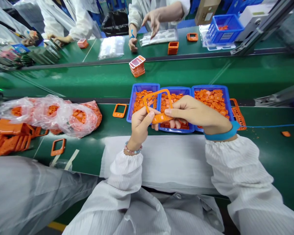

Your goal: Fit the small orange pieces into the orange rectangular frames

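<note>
An orange frame (159,118) with a rounded rectangular opening is held up in front of the blue trays. My left hand (140,125) grips its lower left corner between thumb and fingers. On its lower right side, my right hand (192,111) pinches it, thumb on the front and fingertips underneath. Behind the frame stand the left blue tray (130,104), the middle blue tray (186,130) and the right blue tray (229,101), all holding small orange pieces. A white sheet (173,160) lies below my hands.
Another orange frame (120,110) lies left of the trays. Plastic bags (75,119) of orange parts are further left. A stack of frames (137,66) stands on the green belt (93,78). Across it, a person's hands (153,21) are over clear packaging. A metal post (279,94) is at right.
</note>
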`<state>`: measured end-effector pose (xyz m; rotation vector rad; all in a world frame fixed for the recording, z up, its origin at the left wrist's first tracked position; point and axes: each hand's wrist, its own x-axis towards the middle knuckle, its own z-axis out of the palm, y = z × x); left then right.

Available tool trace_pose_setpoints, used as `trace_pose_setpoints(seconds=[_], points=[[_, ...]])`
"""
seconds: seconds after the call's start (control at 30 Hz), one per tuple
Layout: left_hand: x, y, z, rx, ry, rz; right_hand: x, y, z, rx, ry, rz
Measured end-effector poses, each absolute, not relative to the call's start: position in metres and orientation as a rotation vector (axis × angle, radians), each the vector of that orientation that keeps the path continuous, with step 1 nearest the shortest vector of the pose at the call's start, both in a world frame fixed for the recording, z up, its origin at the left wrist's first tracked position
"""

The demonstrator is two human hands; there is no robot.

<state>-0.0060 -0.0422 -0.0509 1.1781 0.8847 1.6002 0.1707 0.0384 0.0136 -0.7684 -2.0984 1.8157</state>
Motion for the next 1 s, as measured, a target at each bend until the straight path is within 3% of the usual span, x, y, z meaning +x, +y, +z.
trace_pose_setpoints(seconds=[0.73,1.0], points=[[-0.008,-0.049,-0.049,1.300,0.622,1.648,0.175,0.032,0.022,-0.507,-2.338,1.906],[-0.005,-0.041,-0.059,1.226,1.057,1.617,0.165,0.029,0.014,-0.717,-2.294,1.587]])
